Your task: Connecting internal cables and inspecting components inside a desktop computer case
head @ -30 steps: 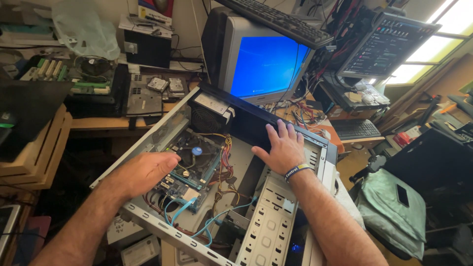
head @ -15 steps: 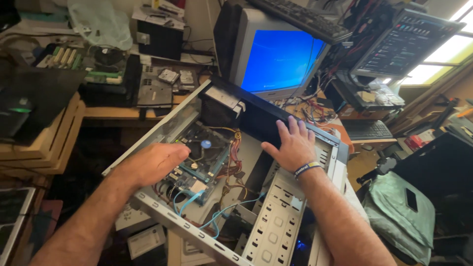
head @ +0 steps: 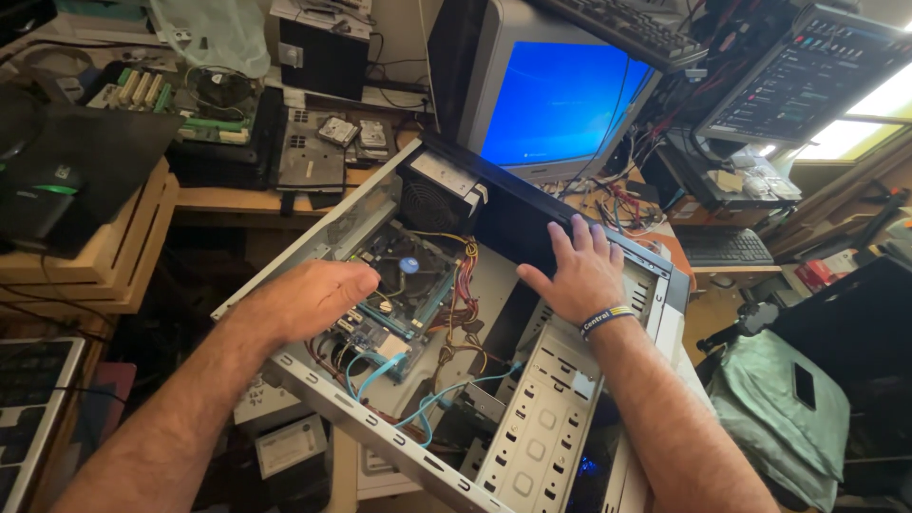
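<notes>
An open grey computer case (head: 380, 432) lies on its side in front of me, its motherboard (head: 408, 280) and coloured wiring exposed. My left hand (head: 309, 296) hovers, loosely curled, over the left side of the motherboard, palm down, holding nothing that I can see. Fingers spread, my right hand (head: 573, 274) presses flat on the case's black upper frame (head: 513, 204); a wristband sits on that wrist. A power supply (head: 437, 195) with a fan grille fills the far corner of the case. Light-blue cables (head: 394, 366) run across the near edge.
A monitor (head: 556, 100) with a blue screen stands behind the case, a keyboard (head: 632, 24) lying on top of it. Loose boards and drives (head: 337, 133) cover the wooden bench at left. A second keyboard (head: 727, 247) and a green bag (head: 779, 408) are at right.
My left hand has moved forward over the motherboard. My right hand stays planted on the case frame. The view has shifted slightly.
</notes>
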